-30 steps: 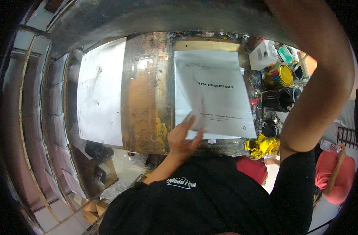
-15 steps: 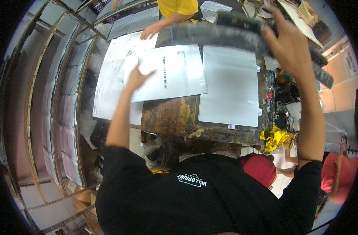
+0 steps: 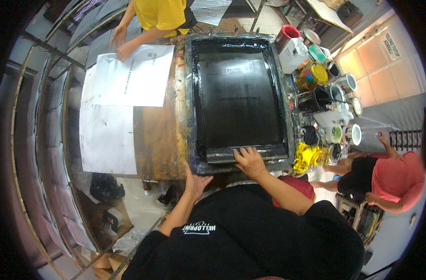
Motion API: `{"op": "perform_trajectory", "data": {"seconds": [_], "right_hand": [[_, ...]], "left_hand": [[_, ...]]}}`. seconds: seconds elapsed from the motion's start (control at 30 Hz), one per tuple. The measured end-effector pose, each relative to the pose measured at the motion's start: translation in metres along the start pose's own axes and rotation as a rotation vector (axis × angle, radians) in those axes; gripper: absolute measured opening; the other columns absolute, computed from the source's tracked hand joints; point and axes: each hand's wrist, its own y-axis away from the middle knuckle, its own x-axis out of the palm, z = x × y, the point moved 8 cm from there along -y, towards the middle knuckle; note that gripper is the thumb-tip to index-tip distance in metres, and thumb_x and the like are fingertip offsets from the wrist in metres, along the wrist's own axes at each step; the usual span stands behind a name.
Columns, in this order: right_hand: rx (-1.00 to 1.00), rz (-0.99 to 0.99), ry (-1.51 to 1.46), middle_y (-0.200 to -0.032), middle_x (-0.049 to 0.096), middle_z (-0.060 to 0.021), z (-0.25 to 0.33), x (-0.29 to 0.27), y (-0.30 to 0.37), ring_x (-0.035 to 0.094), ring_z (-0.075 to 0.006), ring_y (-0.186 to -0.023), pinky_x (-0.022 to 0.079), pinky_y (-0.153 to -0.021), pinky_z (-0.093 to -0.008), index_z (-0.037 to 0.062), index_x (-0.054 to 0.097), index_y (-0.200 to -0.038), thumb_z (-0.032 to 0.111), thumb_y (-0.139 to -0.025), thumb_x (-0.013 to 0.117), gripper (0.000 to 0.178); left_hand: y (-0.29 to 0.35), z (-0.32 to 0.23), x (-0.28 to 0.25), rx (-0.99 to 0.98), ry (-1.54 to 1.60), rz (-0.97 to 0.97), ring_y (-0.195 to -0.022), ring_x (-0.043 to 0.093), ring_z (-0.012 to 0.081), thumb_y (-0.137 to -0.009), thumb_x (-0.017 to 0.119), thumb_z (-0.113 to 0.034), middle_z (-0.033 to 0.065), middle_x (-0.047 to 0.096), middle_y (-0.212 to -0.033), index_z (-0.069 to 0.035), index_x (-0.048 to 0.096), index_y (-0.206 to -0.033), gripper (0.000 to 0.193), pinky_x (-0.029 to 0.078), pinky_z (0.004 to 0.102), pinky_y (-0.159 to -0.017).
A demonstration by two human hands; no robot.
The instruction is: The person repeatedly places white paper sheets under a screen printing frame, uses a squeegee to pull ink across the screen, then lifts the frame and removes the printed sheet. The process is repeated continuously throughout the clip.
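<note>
A screen printing frame (image 3: 190,93) with dark, ink-wet mesh (image 3: 241,112) lies flat on the worktable. Across its near end rests a long squeegee (image 3: 217,157). My right hand (image 3: 251,163) is closed over the squeegee's bar, fingers curled on top. By the frame's near left corner is my left hand (image 3: 196,183), thumb and fingers apart, holding nothing; whether it touches the frame edge I cannot tell. To the left, a white printed plastic sheet (image 3: 133,77) lies partly over a blank white board (image 3: 108,140). Whatever lies beneath the screen is hidden.
A co-worker in a yellow shirt (image 3: 161,14) has both hands at the printed sheet. Paint cans (image 3: 313,74) and a yellow cloth (image 3: 307,157) crowd the right side. Shelf racks (image 3: 59,154) stand at left. Another person in a pink shirt (image 3: 397,179) is far right.
The screen frame, blurred and raised by my right hand before, now lies down over the right-hand sheet. My right hand has come to the squeegee. My left hand has left the printed sheet.
</note>
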Motion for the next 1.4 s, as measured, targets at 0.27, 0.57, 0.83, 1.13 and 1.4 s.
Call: {"op": "perform_trajectory", "data": {"seconds": [0.27, 0.57, 0.83, 1.13, 1.4], "right_hand": [[0.028, -0.194, 0.085, -0.109, 0.062, -0.009, -0.164, 0.005, -0.246, 0.06, -0.0309, -0.105, 0.053, -0.083, -0.0461, 0.012, 0.062, -0.116, 0.035, -0.081, 0.077, 0.044], [-0.017, -0.087, 0.077, -0.099, 0.069, -0.011, -0.26, -0.021, -0.383, 0.068, -0.0333, -0.096, 0.056, -0.073, -0.0481, 0.0152, 0.066, -0.114, 0.053, -0.095, 0.06, 0.043], [0.063, -0.007, 0.014, -0.095, 0.068, -0.0131, -0.106, -0.051, -0.168, 0.068, -0.0336, -0.092, 0.057, -0.069, -0.0468, 0.0098, 0.06, -0.108, 0.042, -0.088, 0.072, 0.04], [0.035, -0.225, 0.157, -0.092, 0.058, -0.0112, 0.035, -0.268, -0.075, 0.058, -0.0321, -0.096, 0.045, -0.09, -0.0499, 0.0064, 0.058, -0.102, 0.034, -0.084, 0.071, 0.035], [-0.034, -0.596, 0.309, -0.09, 0.066, -0.0144, 0.019, -0.367, -0.142, 0.063, -0.0327, -0.089, 0.04, -0.083, -0.047, 0.0056, 0.067, -0.103, 0.036, -0.09, 0.059, 0.034]], "left_hand": [[0.021, 0.002, 0.001, -0.038, -0.079, -0.215, -0.139, 0.043, 0.0437, -0.082, 0.03, -0.094, 0.026, 0.037, -0.155, -0.002, 0.015, -0.16, 0.122, 0.042, 0.0499, -0.111], [0.054, -0.009, 0.014, 0.112, -0.083, -0.307, -0.131, 0.054, 0.0393, -0.091, 0.029, -0.086, 0.023, 0.049, -0.147, -0.003, 0.024, -0.156, 0.105, 0.048, 0.0507, -0.104], [0.068, -0.025, 0.027, 0.218, -0.149, -0.115, -0.133, 0.048, 0.0443, -0.089, 0.028, -0.087, 0.031, 0.04, -0.146, 0.008, 0.01, -0.153, 0.116, 0.044, 0.0559, -0.109], [0.164, -0.132, 0.15, 0.612, 0.054, 0.821, -0.144, 0.038, 0.0435, -0.093, 0.028, -0.081, 0.0323, 0.037, -0.152, 0.008, 0.027, -0.151, 0.106, 0.031, 0.0584, -0.119], [0.025, -0.034, 0.113, 0.967, -2.033, -0.314, -0.153, -0.002, 0.0502, -0.094, 0.039, -0.077, 0.038, 0.008, -0.162, -0.017, 0.019, -0.163, 0.094, -0.01, 0.0774, -0.11]]}}
